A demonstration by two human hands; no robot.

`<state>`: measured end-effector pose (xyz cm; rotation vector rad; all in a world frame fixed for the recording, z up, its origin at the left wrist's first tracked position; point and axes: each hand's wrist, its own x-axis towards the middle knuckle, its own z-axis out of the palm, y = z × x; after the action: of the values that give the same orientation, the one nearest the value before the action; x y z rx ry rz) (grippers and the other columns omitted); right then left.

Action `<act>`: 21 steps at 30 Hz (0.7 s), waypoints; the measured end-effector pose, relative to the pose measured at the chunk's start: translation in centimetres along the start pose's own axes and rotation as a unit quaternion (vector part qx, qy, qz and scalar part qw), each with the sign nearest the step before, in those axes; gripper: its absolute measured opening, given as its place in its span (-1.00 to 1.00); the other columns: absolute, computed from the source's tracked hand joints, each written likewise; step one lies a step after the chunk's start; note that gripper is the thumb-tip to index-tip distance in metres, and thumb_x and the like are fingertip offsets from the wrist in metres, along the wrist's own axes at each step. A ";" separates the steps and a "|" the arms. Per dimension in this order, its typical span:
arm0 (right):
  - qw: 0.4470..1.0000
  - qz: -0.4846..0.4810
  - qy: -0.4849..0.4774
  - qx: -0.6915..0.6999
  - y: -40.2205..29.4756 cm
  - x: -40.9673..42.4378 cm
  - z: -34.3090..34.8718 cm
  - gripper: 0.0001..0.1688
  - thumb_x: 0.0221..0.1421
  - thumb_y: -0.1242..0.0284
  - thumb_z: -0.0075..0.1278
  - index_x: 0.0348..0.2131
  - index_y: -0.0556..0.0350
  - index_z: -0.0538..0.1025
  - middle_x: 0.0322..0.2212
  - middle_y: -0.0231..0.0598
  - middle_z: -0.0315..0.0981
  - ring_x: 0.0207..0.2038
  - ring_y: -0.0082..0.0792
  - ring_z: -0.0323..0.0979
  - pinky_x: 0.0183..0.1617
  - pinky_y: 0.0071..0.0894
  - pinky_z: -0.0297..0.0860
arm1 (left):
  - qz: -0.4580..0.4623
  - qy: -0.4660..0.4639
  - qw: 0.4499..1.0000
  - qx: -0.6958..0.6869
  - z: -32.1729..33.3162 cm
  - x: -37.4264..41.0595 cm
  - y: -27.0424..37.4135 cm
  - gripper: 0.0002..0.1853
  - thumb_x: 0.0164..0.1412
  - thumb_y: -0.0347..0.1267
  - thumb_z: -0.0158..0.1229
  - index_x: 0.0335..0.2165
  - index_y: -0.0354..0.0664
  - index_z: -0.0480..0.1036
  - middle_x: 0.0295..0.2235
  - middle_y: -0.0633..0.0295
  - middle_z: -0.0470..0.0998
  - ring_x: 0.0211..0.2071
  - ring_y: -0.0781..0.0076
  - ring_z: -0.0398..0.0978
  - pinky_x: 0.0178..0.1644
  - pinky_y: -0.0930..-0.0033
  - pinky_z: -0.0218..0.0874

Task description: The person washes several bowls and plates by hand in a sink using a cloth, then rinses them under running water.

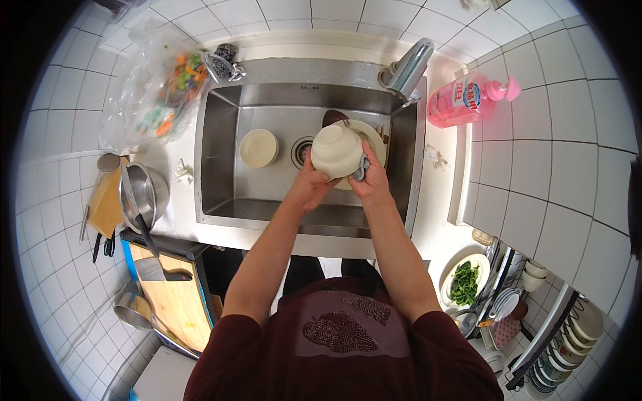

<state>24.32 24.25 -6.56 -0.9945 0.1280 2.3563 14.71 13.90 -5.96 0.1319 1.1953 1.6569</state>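
Note:
A cream bowl [336,150], its foot turned up, is held between my two hands over the right half of the steel sink [271,193]. My left hand [312,183] grips its lower left side. My right hand [370,175] holds its right side, with a grey cloth or scrubber [361,168] under the fingers. Behind the held bowl a pale plate [375,135] lies in the sink, beside a dark red item [334,118] and some partly hidden utensils. Another cream bowl [259,149] rests on the sink floor, left of the drain [302,150].
The faucet [409,67] stands at the sink's back right corner, near a pink pump bottle [464,100]. Plastic bags with coloured scraps [183,85] lie at the left. Knives rest near a steel pot [155,193] and on a cutting board [170,301]. Greens fill a plate [444,280] at right.

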 end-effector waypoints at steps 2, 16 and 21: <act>0.997 0.024 -0.041 -0.062 -0.6 0.4 -1.1 -0.72 0.03 0.35 -0.04 -0.27 0.15 0.40 -0.35 -0.26 0.45 -0.30 -0.32 0.44 -0.17 -0.30 0.40 | -0.052 -0.001 0.937 -0.345 0.1 -0.8 0.1 -0.46 0.04 -0.57 -0.02 0.03 -0.20 0.10 0.01 0.14 0.23 0.00 0.33 0.24 0.05 0.35 0.14; 0.488 -0.273 -0.011 -0.829 -1.1 9.1 -7.4 -0.61 -0.16 0.56 -0.01 -0.23 0.11 0.32 -0.16 0.00 0.23 -0.19 0.02 0.28 -0.14 -0.25 0.28 | -0.006 -0.002 0.966 -0.260 -1.8 -0.6 -0.1 -0.54 0.07 -0.50 0.02 -0.02 -0.15 0.15 -0.07 0.26 0.33 -0.05 0.41 0.30 0.04 0.38 0.15; 0.889 -0.123 -0.020 -0.441 -0.2 4.1 -3.9 -0.64 0.03 0.55 -0.16 -0.11 0.05 0.29 -0.07 -0.20 0.16 -0.09 -0.25 0.23 -0.08 -0.35 0.24 | -0.006 -0.004 0.972 -0.236 -1.6 -0.4 -0.6 -0.51 0.06 -0.53 0.04 -0.01 -0.16 0.14 -0.06 0.23 0.32 -0.05 0.38 0.30 0.04 0.36 0.14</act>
<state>24.57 25.18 -12.10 -1.2441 -1.1123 2.1730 14.36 12.59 -7.07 -0.1665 0.7658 1.8812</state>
